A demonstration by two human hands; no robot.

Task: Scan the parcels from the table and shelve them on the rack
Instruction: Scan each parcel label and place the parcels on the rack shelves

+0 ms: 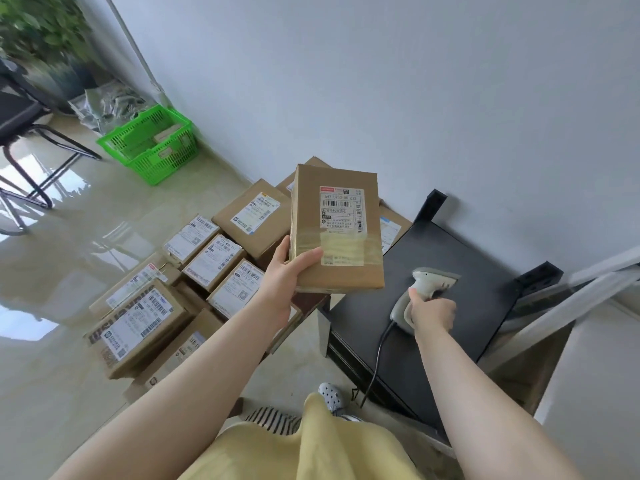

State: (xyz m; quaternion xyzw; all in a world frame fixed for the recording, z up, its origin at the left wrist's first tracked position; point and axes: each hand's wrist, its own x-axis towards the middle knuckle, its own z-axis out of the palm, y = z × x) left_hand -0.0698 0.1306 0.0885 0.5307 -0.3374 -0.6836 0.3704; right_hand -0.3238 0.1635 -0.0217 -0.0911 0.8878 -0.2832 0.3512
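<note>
Yellow clothing (311, 448) nearest. Left hand (281, 278) pinches the parcel (337, 230) by one near corner, above the bench (311, 299); right hand (431, 311) grips the scanner (424, 289), aimed away, so it may slip or misread.

The only camera sits on my head and looks forward and steeply down, tilted. It is close to my left hand (281, 273) and right hand (433, 311); floor and wall fill the rest.
</note>
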